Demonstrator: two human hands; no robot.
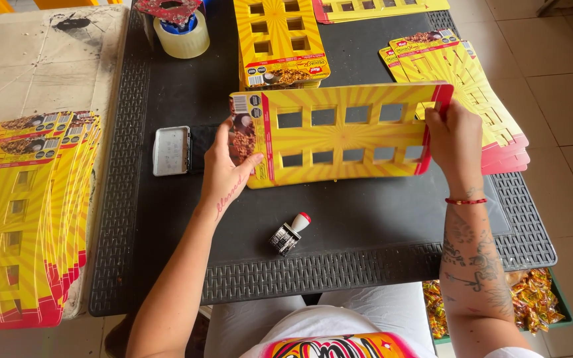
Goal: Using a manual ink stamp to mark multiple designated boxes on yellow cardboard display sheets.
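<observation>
I hold a yellow cardboard display card with two rows of rectangular cut-outs and red ends, level above the black mat. My left hand grips its left end, over the printed food picture. My right hand grips its right red end. A small date stamper with a red knob lies on its side on the mat, just below the card and between my forearms. An open metal ink pad sits left of my left hand.
Stacks of the same yellow cards lie at the left, top centre, top right and right. A roll of clear tape stands at the back. A tray of wrapped sweets sits on the floor at the lower right.
</observation>
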